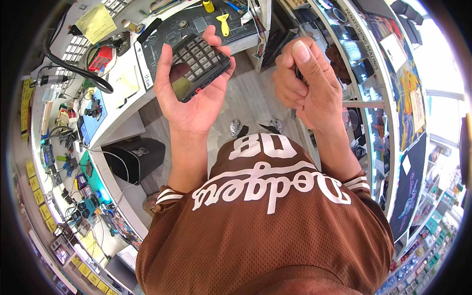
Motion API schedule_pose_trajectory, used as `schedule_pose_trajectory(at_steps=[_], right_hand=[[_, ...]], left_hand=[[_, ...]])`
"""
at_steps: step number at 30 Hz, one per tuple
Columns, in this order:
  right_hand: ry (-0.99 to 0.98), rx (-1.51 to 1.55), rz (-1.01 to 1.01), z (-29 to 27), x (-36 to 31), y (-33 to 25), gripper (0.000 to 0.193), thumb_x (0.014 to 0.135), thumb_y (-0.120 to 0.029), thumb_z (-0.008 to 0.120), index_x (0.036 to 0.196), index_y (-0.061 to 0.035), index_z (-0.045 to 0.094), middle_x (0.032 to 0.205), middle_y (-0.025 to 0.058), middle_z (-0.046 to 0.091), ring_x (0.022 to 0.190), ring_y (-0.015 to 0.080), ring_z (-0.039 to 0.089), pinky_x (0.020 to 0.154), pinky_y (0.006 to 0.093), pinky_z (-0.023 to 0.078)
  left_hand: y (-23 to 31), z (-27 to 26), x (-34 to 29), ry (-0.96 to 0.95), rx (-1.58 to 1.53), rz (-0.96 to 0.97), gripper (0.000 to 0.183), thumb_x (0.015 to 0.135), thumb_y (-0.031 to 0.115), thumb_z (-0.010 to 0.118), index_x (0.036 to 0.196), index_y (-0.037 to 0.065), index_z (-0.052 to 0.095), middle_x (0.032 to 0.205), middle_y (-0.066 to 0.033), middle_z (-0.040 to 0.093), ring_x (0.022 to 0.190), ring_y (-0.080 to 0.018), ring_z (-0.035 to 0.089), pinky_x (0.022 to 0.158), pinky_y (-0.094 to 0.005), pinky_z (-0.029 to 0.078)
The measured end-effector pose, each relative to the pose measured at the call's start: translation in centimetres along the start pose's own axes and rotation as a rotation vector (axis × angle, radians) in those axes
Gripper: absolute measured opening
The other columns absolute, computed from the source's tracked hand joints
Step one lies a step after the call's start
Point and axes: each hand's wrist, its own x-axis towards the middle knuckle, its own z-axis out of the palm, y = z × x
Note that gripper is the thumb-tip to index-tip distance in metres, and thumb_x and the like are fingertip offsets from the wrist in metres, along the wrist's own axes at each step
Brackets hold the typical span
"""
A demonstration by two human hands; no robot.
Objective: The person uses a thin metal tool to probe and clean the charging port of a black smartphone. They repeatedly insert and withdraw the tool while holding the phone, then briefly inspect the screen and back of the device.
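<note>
In my left hand (194,114) lies a black phone (191,73), its glossy screen tilted up and reflecting a grid of bright squares. My fingers wrap its far side and the thumb rests along its left edge. A small red part shows on its near edge. To the right, my right hand (314,81) is held up in a closed grip, thumb on top. A sliver of something dark shows between its fingers, too hidden to name. The two hands are apart, both above the floor between the workbench and the shelves.
Ahead is a workbench with a dark printed mat (189,24), a yellow scraper (224,24) and a yellow bottle (209,6). Cables, small electronics and a red box (101,59) crowd the left counter (125,96). A glass display case (364,83) stands close on the right.
</note>
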Motion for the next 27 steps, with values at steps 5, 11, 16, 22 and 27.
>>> schedule_pose_trajectory(at_steps=[5, 11, 16, 22, 27], right_hand=[[-0.104, 0.385, 0.041, -1.3, 0.4, 0.4, 0.042, 0.113, -0.039, 0.035, 0.116, -0.0023, 0.055, 0.073, -0.0001, 0.043, 0.057, 0.0065, 0.033, 0.05, 0.0223, 0.029], [-0.037, 0.382, 0.122, -0.4, 0.5, 0.0, 0.051, 0.109, -0.029, 0.039, 0.139, 0.011, 0.05, 0.086, 0.0066, 0.052, 0.065, 0.0103, 0.041, 0.06, 0.0248, 0.039], [-0.242, 0.471, 0.091, -0.5, 0.6, -0.3, 0.052, 0.11, -0.023, 0.036, 0.147, 0.0126, 0.04, 0.092, 0.0095, 0.054, 0.067, 0.0123, 0.048, 0.052, 0.0228, 0.042], [-0.397, 0.646, 0.059, -2.3, 0.8, 0.6, 0.044, 0.112, -0.029, 0.035, 0.14, 0.0012, 0.051, 0.104, 0.0134, 0.059, 0.058, 0.013, 0.049, 0.043, 0.0214, 0.038], [-0.045, 0.596, 0.014, -0.7, 0.0, 0.5, 0.043, 0.113, -0.029, 0.034, 0.138, 0.0004, 0.053, 0.1, 0.0147, 0.055, 0.063, 0.0117, 0.049, 0.041, 0.0206, 0.037]], left_hand=[[0.0, -0.1, 0.0, -0.012, -0.003, 0.0, 0.08, 0.103, 0.037, 0.057, 0.156, -0.011, 0.022, 0.128, -0.0132, 0.062, 0.117, -0.0255, 0.063, 0.111, -0.0454, 0.035], [0.3, 0.9, 0.3, 0.027, -0.091, -0.003, 0.07, 0.107, 0.046, 0.045, 0.144, -0.013, 0.045, 0.122, -0.018, 0.068, 0.113, -0.0311, 0.065, 0.103, -0.0448, 0.046], [0.6, 0.8, 0.6, 0.001, -0.057, 0.002, 0.071, 0.106, 0.042, 0.049, 0.148, -0.013, 0.037, 0.124, -0.0161, 0.066, 0.115, -0.0291, 0.063, 0.106, -0.0446, 0.041], [0.6, 1.0, 0.9, -0.019, -0.02, 0.008, 0.073, 0.105, 0.037, 0.052, 0.152, -0.013, 0.029, 0.126, -0.0141, 0.063, 0.117, -0.0268, 0.061, 0.11, -0.0447, 0.036], [0.6, 0.7, 1.1, -0.008, -0.108, -0.015, 0.07, 0.107, 0.044, 0.044, 0.147, -0.014, 0.041, 0.125, -0.0193, 0.067, 0.116, -0.0328, 0.063, 0.105, -0.0461, 0.044]])
